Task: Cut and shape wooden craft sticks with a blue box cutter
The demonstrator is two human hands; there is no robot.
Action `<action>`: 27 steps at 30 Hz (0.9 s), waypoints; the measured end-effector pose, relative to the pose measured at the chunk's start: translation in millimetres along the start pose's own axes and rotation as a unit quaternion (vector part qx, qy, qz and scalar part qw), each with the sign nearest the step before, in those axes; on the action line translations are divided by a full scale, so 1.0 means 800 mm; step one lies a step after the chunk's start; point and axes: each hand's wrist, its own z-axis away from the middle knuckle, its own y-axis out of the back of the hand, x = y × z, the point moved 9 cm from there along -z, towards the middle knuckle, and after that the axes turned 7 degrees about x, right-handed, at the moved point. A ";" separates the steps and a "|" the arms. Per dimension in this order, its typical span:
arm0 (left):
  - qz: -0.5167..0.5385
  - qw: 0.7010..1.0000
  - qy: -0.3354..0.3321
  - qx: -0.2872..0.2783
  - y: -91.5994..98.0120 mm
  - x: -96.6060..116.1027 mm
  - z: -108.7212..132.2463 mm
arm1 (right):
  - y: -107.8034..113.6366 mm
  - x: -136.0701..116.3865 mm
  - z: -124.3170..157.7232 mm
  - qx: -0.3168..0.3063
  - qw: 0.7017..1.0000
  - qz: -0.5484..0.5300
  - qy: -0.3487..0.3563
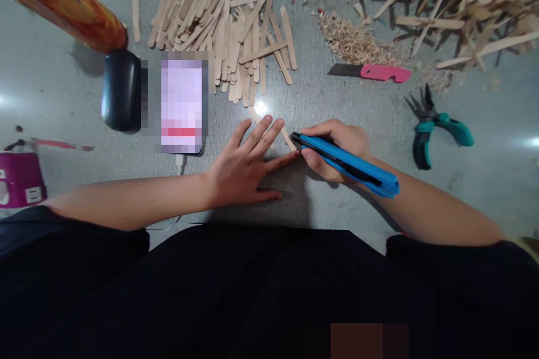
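My left hand (248,165) lies flat on the grey floor, fingers spread, pressing down a wooden craft stick (288,139) that pokes out past my fingertips. My right hand (337,146) is closed around a blue utility knife (349,164), its black tip touching the stick just right of my left fingers. The rest of the stick is hidden under my left hand.
A heap of craft sticks (227,28) lies beyond my hands, with split stick scraps (455,0) and shavings (353,42) at the top right. A pink cutter (370,72), teal pliers (433,129), a phone (182,102), a black object (121,90) and a magenta box (19,178) lie around.
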 end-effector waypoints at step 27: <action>-0.024 0.999 -0.039 0.028 0.004 -0.001 -0.007 | -0.006 -0.003 -0.001 -0.034 0.999 0.040 0.010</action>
